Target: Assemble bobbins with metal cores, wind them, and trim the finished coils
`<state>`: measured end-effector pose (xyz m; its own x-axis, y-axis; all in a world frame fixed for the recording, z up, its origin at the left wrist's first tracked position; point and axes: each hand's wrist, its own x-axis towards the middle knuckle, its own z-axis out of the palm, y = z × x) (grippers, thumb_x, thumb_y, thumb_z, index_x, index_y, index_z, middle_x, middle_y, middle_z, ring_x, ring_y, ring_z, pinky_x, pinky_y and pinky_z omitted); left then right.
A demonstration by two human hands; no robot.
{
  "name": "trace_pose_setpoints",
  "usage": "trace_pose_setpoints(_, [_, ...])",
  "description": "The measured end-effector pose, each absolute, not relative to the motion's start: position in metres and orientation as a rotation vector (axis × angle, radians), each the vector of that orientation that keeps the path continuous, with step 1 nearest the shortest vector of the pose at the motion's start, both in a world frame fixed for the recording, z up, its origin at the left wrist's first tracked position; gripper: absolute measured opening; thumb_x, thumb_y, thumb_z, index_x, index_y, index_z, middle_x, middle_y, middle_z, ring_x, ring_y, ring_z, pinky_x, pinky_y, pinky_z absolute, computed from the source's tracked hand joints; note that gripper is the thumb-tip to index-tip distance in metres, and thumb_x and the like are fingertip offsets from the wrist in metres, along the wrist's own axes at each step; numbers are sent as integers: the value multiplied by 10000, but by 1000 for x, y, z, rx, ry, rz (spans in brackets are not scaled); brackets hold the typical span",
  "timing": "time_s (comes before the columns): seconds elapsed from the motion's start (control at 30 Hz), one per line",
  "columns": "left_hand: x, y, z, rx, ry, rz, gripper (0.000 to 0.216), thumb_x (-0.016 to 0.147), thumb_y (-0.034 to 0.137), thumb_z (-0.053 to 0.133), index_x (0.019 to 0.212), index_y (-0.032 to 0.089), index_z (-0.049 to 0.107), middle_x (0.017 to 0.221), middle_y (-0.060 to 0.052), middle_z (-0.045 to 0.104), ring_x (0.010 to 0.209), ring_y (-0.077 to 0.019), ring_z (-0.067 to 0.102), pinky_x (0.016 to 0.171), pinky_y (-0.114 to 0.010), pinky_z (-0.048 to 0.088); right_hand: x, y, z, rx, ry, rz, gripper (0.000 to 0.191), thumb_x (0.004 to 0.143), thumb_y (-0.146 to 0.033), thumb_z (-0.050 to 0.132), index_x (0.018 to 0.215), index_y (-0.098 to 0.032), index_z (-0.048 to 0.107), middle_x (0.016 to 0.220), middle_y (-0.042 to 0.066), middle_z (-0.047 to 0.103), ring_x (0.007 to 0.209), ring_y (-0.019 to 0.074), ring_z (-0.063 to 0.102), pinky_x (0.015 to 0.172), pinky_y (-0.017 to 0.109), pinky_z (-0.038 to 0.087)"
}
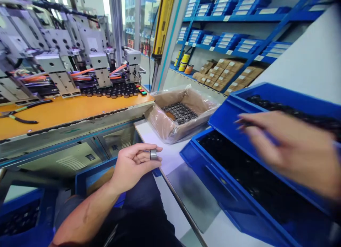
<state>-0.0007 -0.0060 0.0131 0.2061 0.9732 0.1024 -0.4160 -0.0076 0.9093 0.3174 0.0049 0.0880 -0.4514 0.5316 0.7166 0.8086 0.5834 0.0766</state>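
Note:
My left hand is held over my lap at the lower centre, its fingers pinched on a small silver metal ring. My right hand reaches over the stacked blue bins at the right. It is smeared by motion, with the fingers stretched toward the left; a thin dark piece seems to lie at the fingertips, but I cannot make it out. The lower blue bin holds many small dark parts.
A plastic-lined cardboard box of dark ring parts stands on the white table. At the left is an orange-topped machine bench with pliers and a row of black parts. Blue shelves with boxes fill the back wall.

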Motion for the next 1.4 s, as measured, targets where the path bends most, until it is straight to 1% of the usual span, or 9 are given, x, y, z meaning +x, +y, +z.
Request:
trace_pose_setpoints(0.07, [5,-7,13,1042,692,1222,342,609,91,863,926,118,737,927,-110,794,759,-203,767,698,-276,644,286,-6,65,-899,-2284,-408,265,961,-127,480,1180,-131,630,908,100,720,748,134,699,651,223,564])
trace_pose_setpoints(0.23, [20,-10,7,1059,654,1115,357,620,78,857,953,135,741,968,-110,792,786,-192,770,726,-246,632,233,-37,44,-758,-2214,223,260,933,-36,474,1133,-152,594,1004,82,709,932,134,700,783,225,607])
trace_pose_setpoints(0.3, [27,-11,3,1062,630,1068,345,628,80,854,949,143,744,971,-103,793,800,-193,770,738,-250,631,233,-39,45,-726,-2124,344,257,918,-27,504,1090,-170,628,1004,84,668,931,133,679,750,227,600])
trace_pose_setpoints(0.4, [39,-12,0,1042,554,1018,351,625,53,848,944,162,751,914,-67,800,791,-192,770,717,-248,635,240,-36,42,-736,-2019,442,228,901,-48,557,1039,-189,672,906,57,589,811,123,628,651,238,558])
trace_pose_setpoints(0.53, [53,-14,0,1023,499,977,373,607,13,838,938,166,758,817,-37,800,724,-178,766,667,-232,633,243,-32,29,-778,-1922,563,128,886,-112,622,1001,-167,626,883,51,629,817,130,621,703,269,550])
trace_pose_setpoints(0.7, [58,-18,0,1107,588,1011,365,606,50,854,941,152,755,791,-45,797,708,-179,764,672,-237,637,242,-29,25,-773,-1959,452,82,879,-90,627,928,-153,610,880,51,623,818,111,624,719,243,557])
trace_pose_setpoints(0.93, [53,-18,-1,1196,647,1132,368,621,119,869,970,150,757,794,-54,796,708,-175,760,680,-231,633,246,-27,25,-640,-2121,208,263,891,-113,599,1151,-148,579,1027,118,628,981,177,625,816,334,588])
trace_pose_setpoints(1.17, [51,-20,1,1142,597,1137,390,606,44,856,960,189,776,790,-23,797,698,-155,758,674,-204,628,247,-26,20,-608,-2170,-56,246,922,-155,601,1165,-138,573,974,112,634,937,190,618,782,373,588])
trace_pose_setpoints(1.4, [48,-20,4,1026,540,1023,388,610,18,847,946,203,788,812,-18,801,713,-159,762,682,-204,629,248,-26,28,-558,-2247,-293,155,899,-206,657,1014,-103,651,822,94,641,825,197,627,674,316,584])
